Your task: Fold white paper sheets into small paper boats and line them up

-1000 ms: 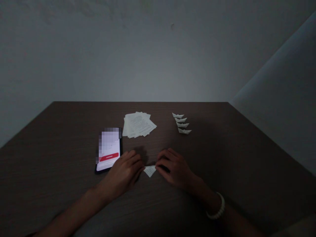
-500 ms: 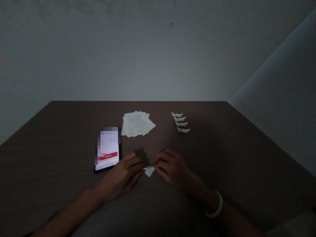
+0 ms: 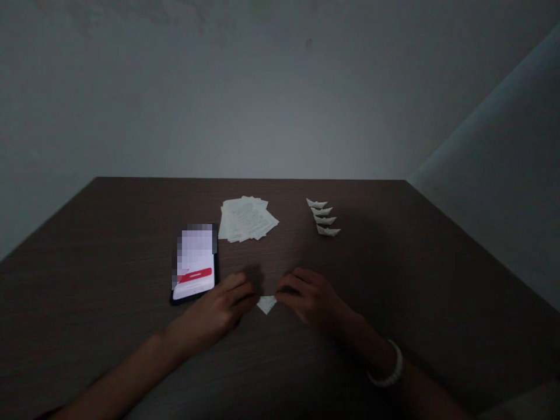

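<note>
A small folded triangle of white printed paper [image 3: 266, 304] sits midway between the bare left hand [image 3: 225, 304] and bare right hand [image 3: 311, 297], over a dark brown wood-grain table [image 3: 245, 373], long edge running left to right. Fingers nearly closed, each hand pinches one end; dimness obscures exact fingertip contact.
</note>
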The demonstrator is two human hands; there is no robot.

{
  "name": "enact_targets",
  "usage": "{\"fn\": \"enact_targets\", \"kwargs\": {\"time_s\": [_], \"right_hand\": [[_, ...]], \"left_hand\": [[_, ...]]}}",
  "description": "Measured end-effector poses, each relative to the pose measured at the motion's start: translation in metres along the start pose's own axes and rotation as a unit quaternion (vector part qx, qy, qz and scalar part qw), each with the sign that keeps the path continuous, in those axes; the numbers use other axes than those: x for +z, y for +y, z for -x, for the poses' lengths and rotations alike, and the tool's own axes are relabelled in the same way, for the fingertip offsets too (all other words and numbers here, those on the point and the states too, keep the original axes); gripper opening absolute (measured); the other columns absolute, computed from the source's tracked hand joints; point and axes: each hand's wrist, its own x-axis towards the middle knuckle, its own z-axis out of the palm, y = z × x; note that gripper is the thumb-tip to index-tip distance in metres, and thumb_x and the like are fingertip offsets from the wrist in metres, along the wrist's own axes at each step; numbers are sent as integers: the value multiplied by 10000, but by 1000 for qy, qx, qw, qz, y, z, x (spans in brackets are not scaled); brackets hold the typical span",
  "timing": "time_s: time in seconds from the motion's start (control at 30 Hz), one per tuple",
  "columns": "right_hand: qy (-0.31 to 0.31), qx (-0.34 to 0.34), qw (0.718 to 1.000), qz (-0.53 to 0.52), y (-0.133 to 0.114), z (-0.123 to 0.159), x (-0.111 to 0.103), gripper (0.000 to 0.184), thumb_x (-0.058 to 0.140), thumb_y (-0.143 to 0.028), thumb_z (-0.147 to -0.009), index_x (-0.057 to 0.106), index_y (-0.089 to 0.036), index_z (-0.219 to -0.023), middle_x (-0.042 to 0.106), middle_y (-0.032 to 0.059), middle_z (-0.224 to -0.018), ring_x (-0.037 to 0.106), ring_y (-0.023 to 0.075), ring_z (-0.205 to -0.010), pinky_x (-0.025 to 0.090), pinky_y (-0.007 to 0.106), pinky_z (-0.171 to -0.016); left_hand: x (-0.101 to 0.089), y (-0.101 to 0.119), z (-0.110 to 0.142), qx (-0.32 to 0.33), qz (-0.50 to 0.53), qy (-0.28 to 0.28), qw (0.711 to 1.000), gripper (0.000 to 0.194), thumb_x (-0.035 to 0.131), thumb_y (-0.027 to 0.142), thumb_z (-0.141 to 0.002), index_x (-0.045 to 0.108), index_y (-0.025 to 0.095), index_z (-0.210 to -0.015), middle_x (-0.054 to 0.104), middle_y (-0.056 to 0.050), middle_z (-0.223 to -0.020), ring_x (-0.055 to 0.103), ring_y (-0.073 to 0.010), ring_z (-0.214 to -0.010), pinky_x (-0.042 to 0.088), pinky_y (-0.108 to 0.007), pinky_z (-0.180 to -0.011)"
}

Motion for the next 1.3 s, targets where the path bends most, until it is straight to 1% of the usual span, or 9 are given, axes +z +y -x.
{"fn": "enact_targets", "kwargs": {"time_s": [0.1, 0.2, 0.43, 0.63, 0.77, 0.83, 0.93, 1.13, 1.3], "right_hand": [[6, -35, 999, 40, -1, 1, -1, 116, 537, -156, -921, 643, -193, -949, 625, 24, -939, 506, 167, -836, 412, 291, -692], [6, -54, 997, 61, -2, 1, -2, 134, 510, -162, -939, 640, -190, -949, 630, 27, -921, 509, 161, -816, 407, 290, -679], [-27, -23, 998, 55, -4, 3, -5, 139, 560, -156, -895, 632, -200, -1006, 619, 42, -968, 506, 182, -865, 420, 304, -702], [-40, 27, 999, -18, -6, 6, -7, 278, 628, -157, -786, 639, -216, -1058, 594, 48, -1033, 495, 204, -911, 436, 323, -736], [13, 99, 991, -87, -12, 1, -3, 96, 638, -246, -815, 688, -219, -892, 598, 42, -982, 502, 190, -899, 437, 318, -766], [43, 133, 985, -102, -15, -3, 1, 135, 639, -319, -845, 688, -210, -780, 610, 36, -934, 506, 182, -876, 433, 311, -757], [49, 160, 979, -112, -18, -7, 6, 191, 678, -364, -824, 674, -197, -731, 618, 30, -887, 507, 177, -850, 430, 302, -742], [28, 151, 981, -120, -20, -8, 7, 119, 658, -322, -851, 686, -207, -861, 626, 22, -933, 501, 179, -885, 426, 303, -777], [9, 114, 989, -90, -21, -8, 3, 102, 616, -283, -884, 686, -224, -929, 611, 26, -948, 489, 178, -903, 412, 301, -777]], "left_hand": [[2, 2, 2, 43, -75, 2, 996, 244, 417, 82, -951, 651, 101, -1017, 623, -85, -858, 517, -208, -846, 468, -326, -728], [6, 5, 3, 73, -121, 16, 990, 257, 403, 82, -955, 659, 98, -946, 618, -81, -795, 511, -212, -816, 455, -350, -758], [9, 11, 6, 87, -179, 0, 980, 175, 480, 92, -924, 651, 107, -887, 624, -84, -810, 517, -211, -797, 440, -349, -748], [10, 14, 11, 53, -141, -23, 988, 160, 488, 83, -905, 642, 110, -939, 647, -90, -861, 540, -219, -844, 450, -362, -804], [12, 21, 13, 26, -102, 1, 994, 199, 451, 116, -921, 640, 115, -986, 659, -110, -922, 562, -221, -881, 457, -378, -828], [12, 24, 14, 23, -95, 17, 995, 215, 440, 124, -923, 645, 117, -989, 665, -111, -922, 573, -221, -885, 461, -386, -839], [11, 23, 14, 30, -87, 32, 995, 246, 416, 136, -937, 659, 97, -954, 674, -111, -879, 585, -225, -861, 474, -394, -825], [11, 16, 11, -32, -13, 74, 997, 252, 416, 155, -959, 663, 110, -968, 667, -87, -857, 580, -203, -827, 499, -343, -737], [9, 17, 7, -66, -2, 65, 996, 241, 434, 166, -945, 671, 135, -974, 640, -86, -910, 552, -217, -877, 494, -350, -749]]}}
